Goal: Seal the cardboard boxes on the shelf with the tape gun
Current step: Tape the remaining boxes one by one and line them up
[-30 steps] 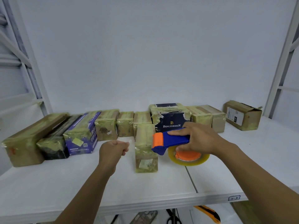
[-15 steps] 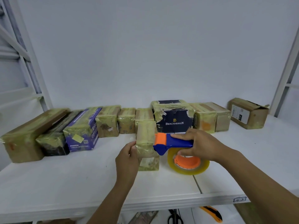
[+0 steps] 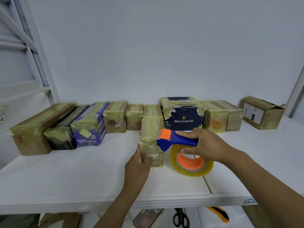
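Hands ready: left hand (image 3: 138, 163) clasps front box (image 3: 152, 129) by its near corner; right hand (image 3: 205, 145) grips tape gun (image 3: 177, 139) at its 3 o'clock. Best pull taut, press flat.

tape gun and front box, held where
The right hand grips the tape gun by its blue handle; the left hand holds the front box at its near end.

Light: bright, even, diffuse. Shadows: faint, soft, beneath the tape-wrapped cardboard boxes (image 3: 115, 119) on the white shelf board (image 3: 65, 178). Glare: mild sheen on wrapping. Edges: white metal uprights (image 3: 41, 55) bow outward. Blur: my left hand (image 3: 138, 165), slightly soft.
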